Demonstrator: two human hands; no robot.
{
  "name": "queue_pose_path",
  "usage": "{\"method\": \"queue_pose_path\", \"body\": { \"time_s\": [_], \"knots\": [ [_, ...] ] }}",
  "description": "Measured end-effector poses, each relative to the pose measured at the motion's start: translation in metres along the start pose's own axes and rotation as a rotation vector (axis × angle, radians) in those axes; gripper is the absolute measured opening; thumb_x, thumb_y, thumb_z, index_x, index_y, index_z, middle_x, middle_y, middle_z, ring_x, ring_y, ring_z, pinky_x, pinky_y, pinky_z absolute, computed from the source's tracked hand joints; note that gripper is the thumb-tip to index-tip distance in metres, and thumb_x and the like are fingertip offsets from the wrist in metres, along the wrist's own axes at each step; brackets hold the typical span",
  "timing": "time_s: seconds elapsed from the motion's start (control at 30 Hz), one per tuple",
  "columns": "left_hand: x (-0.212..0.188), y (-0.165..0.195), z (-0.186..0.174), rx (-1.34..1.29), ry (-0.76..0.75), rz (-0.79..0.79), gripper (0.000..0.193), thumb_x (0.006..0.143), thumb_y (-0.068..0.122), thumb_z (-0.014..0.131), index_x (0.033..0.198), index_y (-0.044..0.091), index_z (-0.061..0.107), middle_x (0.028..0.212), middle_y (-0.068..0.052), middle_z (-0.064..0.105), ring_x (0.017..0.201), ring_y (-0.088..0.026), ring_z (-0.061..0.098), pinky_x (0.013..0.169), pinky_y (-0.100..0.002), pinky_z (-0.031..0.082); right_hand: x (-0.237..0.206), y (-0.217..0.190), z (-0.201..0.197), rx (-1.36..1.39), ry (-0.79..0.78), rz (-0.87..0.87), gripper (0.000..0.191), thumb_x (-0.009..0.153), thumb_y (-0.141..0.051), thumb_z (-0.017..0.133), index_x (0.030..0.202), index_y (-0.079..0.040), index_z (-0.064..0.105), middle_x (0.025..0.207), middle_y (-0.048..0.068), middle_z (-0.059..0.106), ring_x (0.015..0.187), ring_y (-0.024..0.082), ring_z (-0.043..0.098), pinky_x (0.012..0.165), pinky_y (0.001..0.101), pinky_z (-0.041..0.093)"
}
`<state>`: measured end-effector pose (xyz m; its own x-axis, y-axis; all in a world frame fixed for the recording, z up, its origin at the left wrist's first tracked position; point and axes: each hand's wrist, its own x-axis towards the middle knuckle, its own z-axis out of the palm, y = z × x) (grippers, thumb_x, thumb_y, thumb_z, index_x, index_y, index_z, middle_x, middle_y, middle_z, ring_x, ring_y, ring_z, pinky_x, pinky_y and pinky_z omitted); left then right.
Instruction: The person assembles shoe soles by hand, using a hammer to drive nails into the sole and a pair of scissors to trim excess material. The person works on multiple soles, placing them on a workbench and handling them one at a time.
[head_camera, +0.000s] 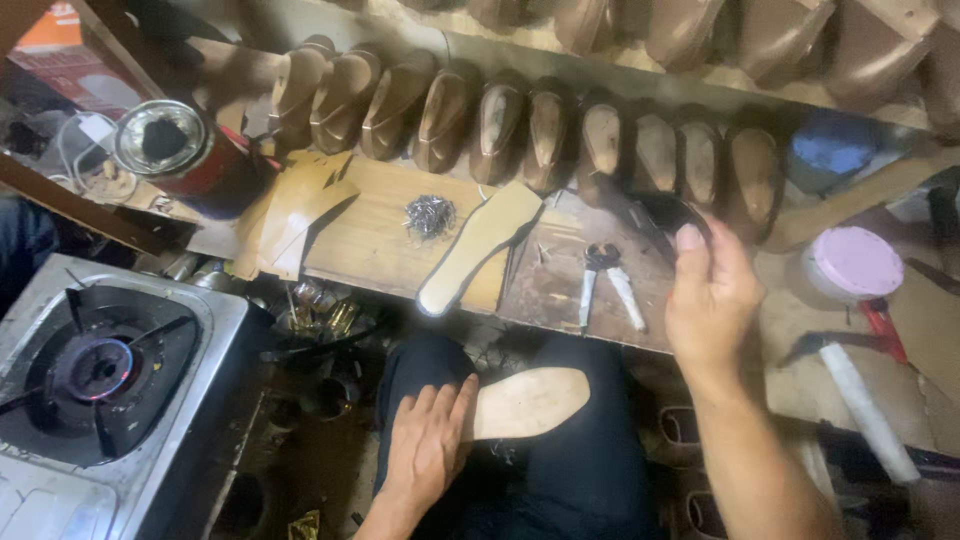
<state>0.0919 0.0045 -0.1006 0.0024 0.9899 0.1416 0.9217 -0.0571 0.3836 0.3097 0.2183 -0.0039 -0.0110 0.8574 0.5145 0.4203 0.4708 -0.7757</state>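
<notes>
My left hand (428, 445) lies flat on a pale insole (535, 400) that rests on my dark-trousered lap, pressing its heel end. My right hand (708, 295) is raised over the wooden bench, fingers curled around a dark tool (655, 215) near the row of shoe lasts (520, 125). A second pale insole (478, 245) lies on the workbench (380, 240). Pincers with pale handles (606, 280) lie just left of my right hand.
A lit gas stove (100, 370) stands at the left. A red tin can (195, 155), cardboard pieces (300, 205), a pile of small nails (429, 215), a pink-lidded tub (855, 262) and a white-handled hammer (860, 395) are around the bench.
</notes>
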Motion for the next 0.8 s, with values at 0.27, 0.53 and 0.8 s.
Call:
{"method": "queue_pose_path", "body": {
  "time_s": [0.27,0.53,0.8],
  "knots": [
    [0.025,0.008,-0.022,-0.871,-0.192,-0.273,0.092,0.083,0.046,0.077,0.156,0.011,0.034,0.133,-0.014,0.064,0.117,-0.025,0.065,0.098,-0.042,0.053,-0.052,-0.009,0.027,-0.076,-0.282,-0.367,0.03,0.092,0.0,0.07,0.121,0.002,0.069,0.125,0.018,0.072,0.119,0.028,0.07,0.104,0.0367,0.055],
    [0.062,0.02,0.016,-1.461,0.071,-0.378,0.051,0.099,0.021,0.062,0.148,0.007,0.052,0.099,-0.009,0.069,0.089,-0.016,0.068,0.08,-0.03,0.057,-0.073,-0.008,0.036,-0.028,-0.402,-0.293,0.031,0.092,-0.003,0.068,0.122,0.001,0.07,0.122,0.017,0.074,0.113,0.026,0.073,0.098,0.0352,0.059],
    [0.066,-0.009,0.003,-1.163,0.073,-0.416,0.035,0.099,0.025,0.058,0.13,0.011,0.069,0.101,-0.003,0.076,0.091,-0.014,0.073,0.084,-0.031,0.06,-0.039,-0.021,-0.018,0.241,-0.021,-0.17,0.024,0.108,-0.003,0.059,0.131,0.002,0.062,0.131,0.016,0.069,0.115,0.019,0.07,0.101,0.0291,0.059]
  ]
}}
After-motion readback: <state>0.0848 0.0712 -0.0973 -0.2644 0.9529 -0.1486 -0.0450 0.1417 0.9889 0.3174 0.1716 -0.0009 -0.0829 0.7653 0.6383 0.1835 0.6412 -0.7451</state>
